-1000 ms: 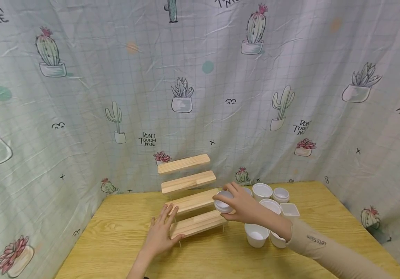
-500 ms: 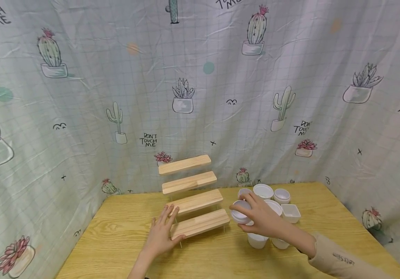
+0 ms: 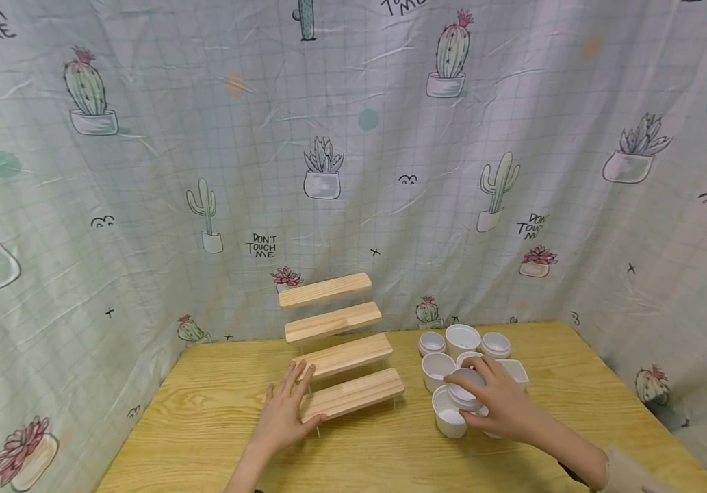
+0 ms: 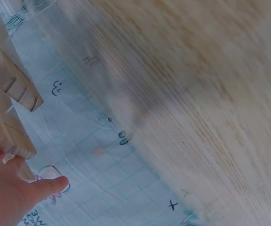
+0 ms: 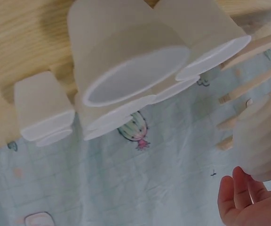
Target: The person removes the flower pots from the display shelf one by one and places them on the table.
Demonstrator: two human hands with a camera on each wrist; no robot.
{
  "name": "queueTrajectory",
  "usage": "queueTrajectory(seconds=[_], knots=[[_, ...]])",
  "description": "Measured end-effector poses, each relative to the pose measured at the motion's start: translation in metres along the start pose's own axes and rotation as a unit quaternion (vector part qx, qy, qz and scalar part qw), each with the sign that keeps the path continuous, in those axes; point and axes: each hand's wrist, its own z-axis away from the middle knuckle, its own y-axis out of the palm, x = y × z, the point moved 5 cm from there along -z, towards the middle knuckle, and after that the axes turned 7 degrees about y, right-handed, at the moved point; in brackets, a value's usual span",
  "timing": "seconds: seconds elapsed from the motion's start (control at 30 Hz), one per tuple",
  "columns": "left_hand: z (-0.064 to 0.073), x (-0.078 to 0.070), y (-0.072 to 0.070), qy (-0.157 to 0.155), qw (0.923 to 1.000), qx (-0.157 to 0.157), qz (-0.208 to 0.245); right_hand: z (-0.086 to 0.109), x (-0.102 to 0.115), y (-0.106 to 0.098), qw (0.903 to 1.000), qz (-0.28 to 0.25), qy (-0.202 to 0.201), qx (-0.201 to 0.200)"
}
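My right hand (image 3: 507, 407) grips a small round white plant pot (image 3: 465, 389) by its side, above other white pots at the table's right. In the right wrist view the pot (image 5: 260, 136) shows wavy ridges round its wall, with fingertips against its lower part. On the left, my left hand (image 3: 284, 409) rests with spread fingers at the left end of a tiered wooden shelf (image 3: 356, 396). The left wrist view has the board ends (image 4: 20, 92) beside that hand, the thumb sticking out straight.
Several white pots stand close together right of the shelf, among them a deep round pot (image 3: 450, 419), a wide round pot (image 3: 463, 337) and a square pot (image 3: 515, 371). A cactus-print curtain (image 3: 365, 164) hangs behind the wooden table (image 3: 217, 404).
My right hand has carried the ridged pot from the shelf's right end rightward and nearer to me, over the other pots. My left hand has stayed at the shelf.
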Motion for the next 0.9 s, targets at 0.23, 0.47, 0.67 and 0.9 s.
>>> queueTrajectory(seconds=[0.23, 0.47, 0.67, 0.9], knots=[[0.0, 0.0, -0.001, -0.004, 1.0, 0.003, -0.004, 0.016, -0.01, -0.009, 0.9993, -0.009, 0.037, -0.004], [0.0, 0.001, 0.0, -0.006, 1.0, 0.006, -0.002, 0.032, -0.022, -0.018, 0.9982, 0.007, 0.06, -0.005], [0.0, -0.001, -0.001, -0.005, 1.0, 0.007, 0.003, 0.045, -0.034, -0.021, 0.9968, 0.01, 0.079, -0.005], [0.001, -0.001, 0.0, -0.009, 0.9998, 0.013, 0.008, 0.056, -0.049, -0.026, 0.9951, 0.007, 0.098, -0.001]])
